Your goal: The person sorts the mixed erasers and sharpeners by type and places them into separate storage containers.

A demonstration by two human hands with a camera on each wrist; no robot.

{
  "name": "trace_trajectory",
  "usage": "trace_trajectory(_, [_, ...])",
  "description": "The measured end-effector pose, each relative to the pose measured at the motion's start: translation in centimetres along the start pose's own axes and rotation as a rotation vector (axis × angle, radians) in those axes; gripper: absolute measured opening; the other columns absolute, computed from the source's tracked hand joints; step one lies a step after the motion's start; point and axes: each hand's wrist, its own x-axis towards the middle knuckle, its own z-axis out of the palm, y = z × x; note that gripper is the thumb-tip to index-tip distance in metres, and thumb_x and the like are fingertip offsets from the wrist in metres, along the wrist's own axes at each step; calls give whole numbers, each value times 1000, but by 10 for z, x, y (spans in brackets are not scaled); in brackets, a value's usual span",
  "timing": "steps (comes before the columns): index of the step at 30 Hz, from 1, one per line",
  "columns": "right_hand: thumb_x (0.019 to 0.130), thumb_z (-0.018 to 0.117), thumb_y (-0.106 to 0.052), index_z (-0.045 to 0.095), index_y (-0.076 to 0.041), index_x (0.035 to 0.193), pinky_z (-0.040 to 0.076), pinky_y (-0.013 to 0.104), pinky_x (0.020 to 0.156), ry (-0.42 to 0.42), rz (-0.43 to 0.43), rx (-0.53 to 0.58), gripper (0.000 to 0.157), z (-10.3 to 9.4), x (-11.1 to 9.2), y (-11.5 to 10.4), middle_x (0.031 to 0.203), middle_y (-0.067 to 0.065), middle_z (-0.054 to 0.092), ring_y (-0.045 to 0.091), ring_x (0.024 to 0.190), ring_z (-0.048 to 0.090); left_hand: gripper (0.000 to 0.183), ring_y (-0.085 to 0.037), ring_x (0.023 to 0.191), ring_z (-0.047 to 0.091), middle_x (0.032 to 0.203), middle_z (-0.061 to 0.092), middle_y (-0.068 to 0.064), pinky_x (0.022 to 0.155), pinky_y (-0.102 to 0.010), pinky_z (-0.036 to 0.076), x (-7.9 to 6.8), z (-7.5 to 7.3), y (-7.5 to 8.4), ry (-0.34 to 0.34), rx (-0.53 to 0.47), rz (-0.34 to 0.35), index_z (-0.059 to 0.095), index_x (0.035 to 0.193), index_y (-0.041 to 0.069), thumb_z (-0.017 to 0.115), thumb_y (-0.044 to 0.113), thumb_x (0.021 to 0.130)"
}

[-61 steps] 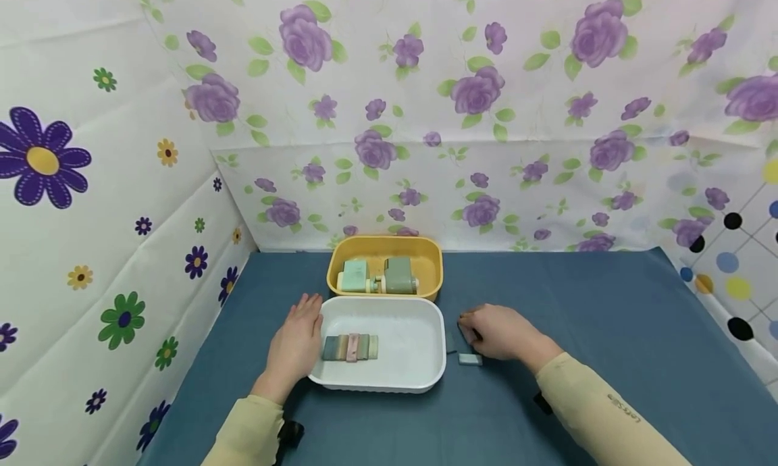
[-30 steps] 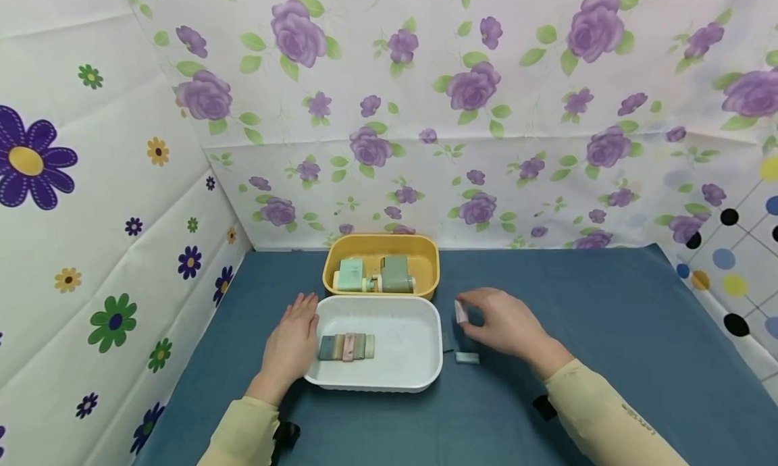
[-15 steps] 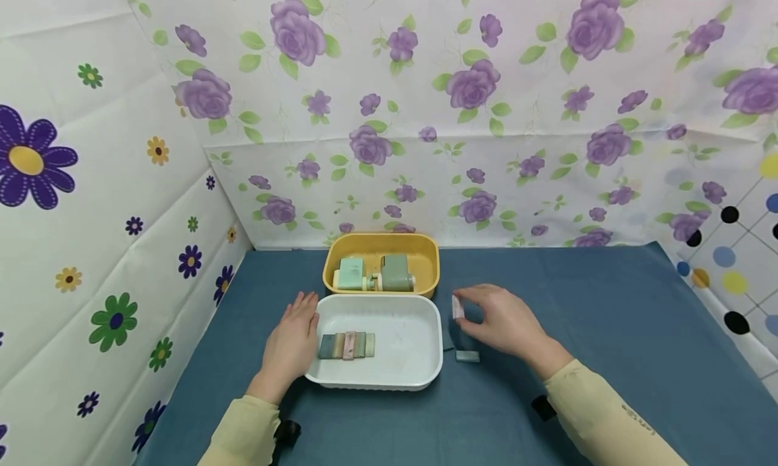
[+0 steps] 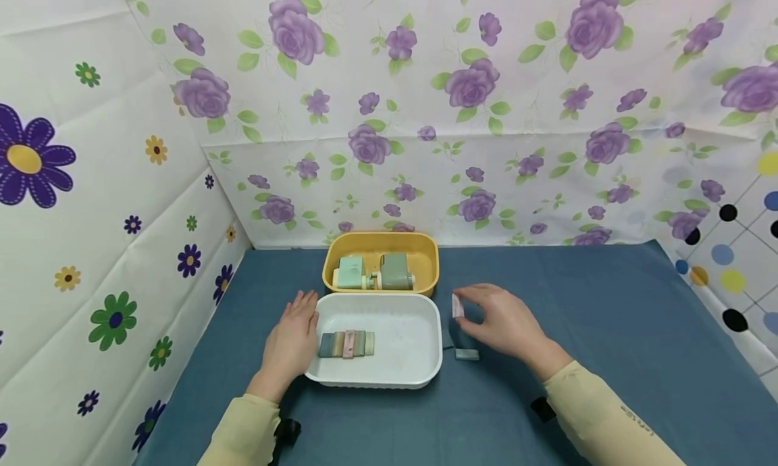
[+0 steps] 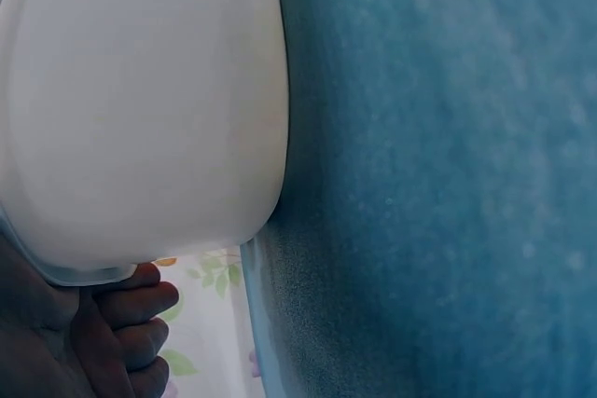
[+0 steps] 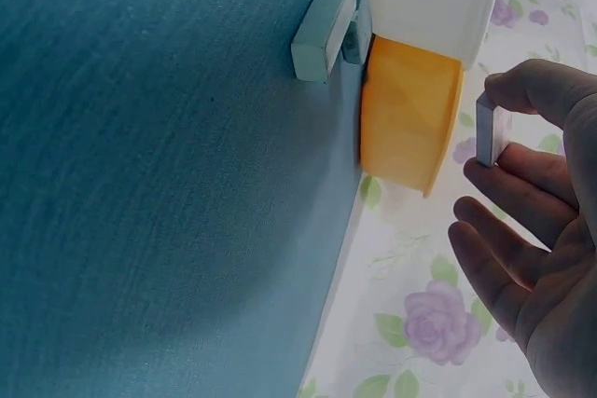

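My right hand [image 4: 500, 319] pinches a small pale pink rectangular block [image 4: 458, 306] between thumb and fingertips, held upright just right of the white tray [image 4: 406, 378]. In the right wrist view the pinched block [image 6: 489, 130] is above the cloth, the other fingers loosely spread. My left hand [image 4: 290, 341] lies along the tray's left side with its fingers straight. Inside the tray, a row of coloured blocks [image 4: 348, 344] in blue-green, tan, pink and pale green sits side by side. A grey-green block [image 4: 467, 354] rests on the cloth below my right hand.
Behind the white tray stands a yellow tray [image 4: 429, 267] holding a mint bottle-shaped piece [image 4: 350, 272] and a darker green one [image 4: 396, 272]. Another blue-green block [image 6: 358, 27] lies close to the white tray. A flowered sheet [image 4: 419, 182] hangs behind the blue cloth [image 4: 608, 331].
My right hand picked up the pink block from the cloth between two seconds and one second ago, and has since held it nearly still. The left hand stays at the tray.
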Motion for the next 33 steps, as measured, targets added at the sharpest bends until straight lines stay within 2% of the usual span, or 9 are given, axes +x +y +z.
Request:
trace_trajectory(12, [94,85,-31,73,-13,139,60,54,100,8,10,52,50,0,1,-7,133,7,74,30,124,69,47,-38,158,32,163,46,-23,130,-56,24,2,0,-2,-8,11,6,47,157,-7,47,14,115])
trace_trajectory(33, [95,85,-28,71,-9,141,62,50,98,24,-81,139,52,8,4,-27,133,9,74,29,124,69,47,-37,158,31,163,46,-22,130,-56,25,1,0,-1,-11,5,1,47,158,-6,47,15,115])
